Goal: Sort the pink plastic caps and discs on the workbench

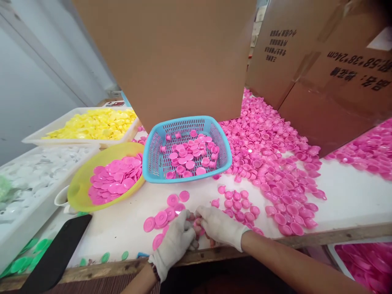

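Observation:
Both my hands wear white knit gloves and meet at the table's front edge. My left hand (175, 241) is curled, its fingers pinched on a small pink plastic piece (197, 223) held between the two hands. My right hand (219, 227) is also closed on that piece from the other side. Flat pink discs (160, 217) lie just left of my hands. Small pink cup-shaped caps (237, 204) lie just right of them. A blue mesh basket (156, 153) behind holds joined pink pieces (190, 155).
A yellow bowl (80, 185) of pink discs sits at the left. White trays hold yellow pieces (93, 122) and white pieces (33, 171). A big heap of pink caps (272, 151) spreads right. Cardboard boxes (171, 53) stand behind. A dark flat object (56, 253) lies front left.

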